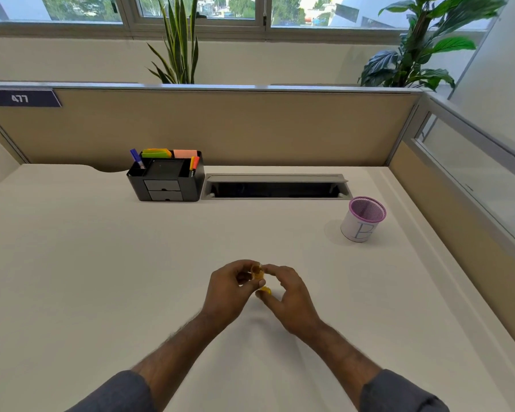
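Head cam — left hand (229, 289) fingers pinch sm. orange piece (257, 272), right hand (290, 295) fingers pinch yellow piece (265, 290) just below.

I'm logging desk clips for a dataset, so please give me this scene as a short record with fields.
work in hand: both hands hold a small yellow object over the desk
left hand: fingers curled round it
right hand: fingertips pinch it
unclear: a second yellow bit shows lower down; joined or separate, cannot tell
organizer: black, at the back, holding pens and sticky notes
pen cup: pink mesh, upright, far right
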Tool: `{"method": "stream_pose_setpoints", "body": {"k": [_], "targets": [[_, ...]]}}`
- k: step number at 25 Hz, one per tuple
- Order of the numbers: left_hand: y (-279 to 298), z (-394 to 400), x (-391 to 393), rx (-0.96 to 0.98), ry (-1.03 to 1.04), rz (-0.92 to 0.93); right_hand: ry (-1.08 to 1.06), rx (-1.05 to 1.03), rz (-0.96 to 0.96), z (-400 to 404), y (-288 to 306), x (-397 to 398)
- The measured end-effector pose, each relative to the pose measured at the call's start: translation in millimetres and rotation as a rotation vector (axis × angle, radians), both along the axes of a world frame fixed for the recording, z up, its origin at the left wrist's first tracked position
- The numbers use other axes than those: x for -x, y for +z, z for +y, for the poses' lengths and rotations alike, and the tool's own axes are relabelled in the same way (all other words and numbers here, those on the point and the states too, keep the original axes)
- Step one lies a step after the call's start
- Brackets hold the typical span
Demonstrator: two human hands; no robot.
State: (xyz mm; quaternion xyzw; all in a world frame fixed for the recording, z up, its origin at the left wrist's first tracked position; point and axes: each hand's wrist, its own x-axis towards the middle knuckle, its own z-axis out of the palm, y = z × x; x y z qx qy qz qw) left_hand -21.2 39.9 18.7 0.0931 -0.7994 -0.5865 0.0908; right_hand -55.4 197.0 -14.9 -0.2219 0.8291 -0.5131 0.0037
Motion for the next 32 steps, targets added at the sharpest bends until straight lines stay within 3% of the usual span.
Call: {"method": "stream_pose_setpoints", "body": {"k": [5, 10, 14, 25, 32], "targets": [[14.0, 12.7, 16.5, -0.061, -0.054, 0.059, -0.039, 0.131, -0.041, 5.6, 18.4, 6.0], [-1.5, -2.1, 24.3, 0.302, -0.005, 0.106, -0.149, 0.185, -0.036, 29.6, 27.1, 28.8], [-33.5, -28.6, 22.4, 0.679, 0.044, -0.02, -0.262, 0.157, 0.01, 67.2, 30.6, 65.5], [-84.1, -45.5, 16.0, 0.894, -0.078, -0.193, -0.513, -0.258, 0.28, 179.3, 75.3, 161.4], [-89.0, -47.7, 19.7, 0.942, -0.112, -0.236, -0.485, -0.534, 0.31, 208.3, 74.6, 189.5]]}}
